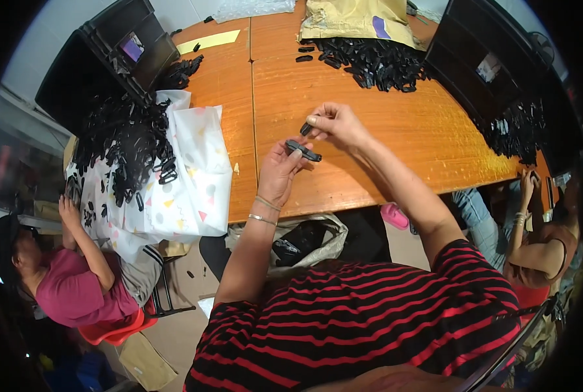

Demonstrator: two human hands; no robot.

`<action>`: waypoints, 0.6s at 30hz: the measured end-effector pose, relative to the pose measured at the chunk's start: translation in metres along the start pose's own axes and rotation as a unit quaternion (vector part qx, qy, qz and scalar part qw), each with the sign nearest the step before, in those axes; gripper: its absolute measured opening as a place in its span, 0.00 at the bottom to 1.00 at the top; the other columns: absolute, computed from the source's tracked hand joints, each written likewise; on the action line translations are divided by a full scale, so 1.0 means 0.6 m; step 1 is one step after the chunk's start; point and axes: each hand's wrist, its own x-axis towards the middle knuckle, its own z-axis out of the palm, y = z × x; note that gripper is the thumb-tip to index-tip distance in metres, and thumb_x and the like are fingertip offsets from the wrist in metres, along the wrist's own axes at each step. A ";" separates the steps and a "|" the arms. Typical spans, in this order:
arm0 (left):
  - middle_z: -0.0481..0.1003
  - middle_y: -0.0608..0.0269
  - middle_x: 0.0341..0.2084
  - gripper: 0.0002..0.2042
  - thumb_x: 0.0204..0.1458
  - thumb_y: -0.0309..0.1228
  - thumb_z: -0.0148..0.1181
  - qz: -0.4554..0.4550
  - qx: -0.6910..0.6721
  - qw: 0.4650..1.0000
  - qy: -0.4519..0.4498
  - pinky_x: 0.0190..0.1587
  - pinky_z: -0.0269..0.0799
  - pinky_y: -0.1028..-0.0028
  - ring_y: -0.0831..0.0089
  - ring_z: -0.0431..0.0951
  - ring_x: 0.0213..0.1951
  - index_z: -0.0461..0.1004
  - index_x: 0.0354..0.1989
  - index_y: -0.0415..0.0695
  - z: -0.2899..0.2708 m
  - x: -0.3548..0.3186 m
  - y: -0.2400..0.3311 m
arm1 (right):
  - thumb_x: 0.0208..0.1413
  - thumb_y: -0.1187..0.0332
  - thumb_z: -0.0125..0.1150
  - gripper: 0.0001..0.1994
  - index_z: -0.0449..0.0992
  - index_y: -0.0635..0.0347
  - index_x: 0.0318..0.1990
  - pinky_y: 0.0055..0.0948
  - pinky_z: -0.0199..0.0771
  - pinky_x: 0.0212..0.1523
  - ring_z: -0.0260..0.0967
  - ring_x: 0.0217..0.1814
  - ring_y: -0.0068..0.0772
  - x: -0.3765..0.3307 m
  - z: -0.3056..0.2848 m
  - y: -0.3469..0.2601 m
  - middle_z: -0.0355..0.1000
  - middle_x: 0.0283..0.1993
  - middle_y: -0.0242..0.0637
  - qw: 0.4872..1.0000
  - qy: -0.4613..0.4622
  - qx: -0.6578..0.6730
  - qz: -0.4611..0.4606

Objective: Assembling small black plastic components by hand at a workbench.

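Assembly step in hand, by the look of it: left hand [280,171] pinches a long flat black plastic clip piece [303,151] by its near end, above the orange wooden table [370,124]. Right hand [336,124] grips a small black plastic part [305,129] between thumb and forefinger, just above the long piece, not quite touching. Hands close together, each clamped on its own part. Next move likely calls for lining the small part up with the long piece's end and pressing squarely; a skewed fit would probably jam. Containers: brown paper sack [353,19] at the far edge, mouth open, black parts spilled before it in a heap [370,62]. Dark plastic crates [131,46] far left, contents unclear. White patterned plastic sheet [197,170] left carries another black pile [131,147].
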 end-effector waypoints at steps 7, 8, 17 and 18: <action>0.75 0.59 0.41 0.12 0.55 0.20 0.54 0.012 0.008 1.000 -0.012 0.41 0.76 0.79 0.73 0.78 0.40 0.68 0.48 0.40 0.028 -0.036 0.005 | 0.55 0.70 0.62 0.08 0.72 0.65 0.36 0.18 0.69 0.20 0.70 0.21 0.19 -0.088 0.035 -0.002 0.74 0.23 0.34 0.995 0.054 -0.051 -0.070; 0.75 0.60 0.40 0.12 0.55 0.20 0.55 0.017 0.015 1.000 -0.001 0.41 0.76 0.79 0.74 0.78 0.39 0.69 0.48 0.40 0.032 -0.042 0.005 | 0.55 0.70 0.62 0.08 0.72 0.65 0.36 0.18 0.69 0.20 0.70 0.21 0.19 -0.096 0.035 -0.003 0.74 0.23 0.34 0.995 0.053 -0.050 -0.068; 0.74 0.63 0.43 0.15 0.54 0.20 0.56 0.054 0.050 0.997 0.034 0.42 0.75 0.81 0.77 0.76 0.41 0.69 0.51 0.39 0.044 -0.067 0.020 | 0.53 0.73 0.62 0.08 0.76 0.67 0.39 0.21 0.66 0.24 0.68 0.24 0.19 -0.143 0.042 -0.044 0.73 0.29 0.34 0.958 -0.033 -0.277 -0.066; 0.74 0.62 0.43 0.15 0.54 0.19 0.56 0.061 0.068 0.995 0.051 0.42 0.75 0.81 0.77 0.76 0.41 0.69 0.51 0.39 0.050 -0.070 0.025 | 0.53 0.73 0.63 0.09 0.76 0.67 0.40 0.24 0.67 0.26 0.69 0.26 0.24 -0.149 0.047 -0.051 0.73 0.29 0.37 0.929 0.009 -0.341 -0.145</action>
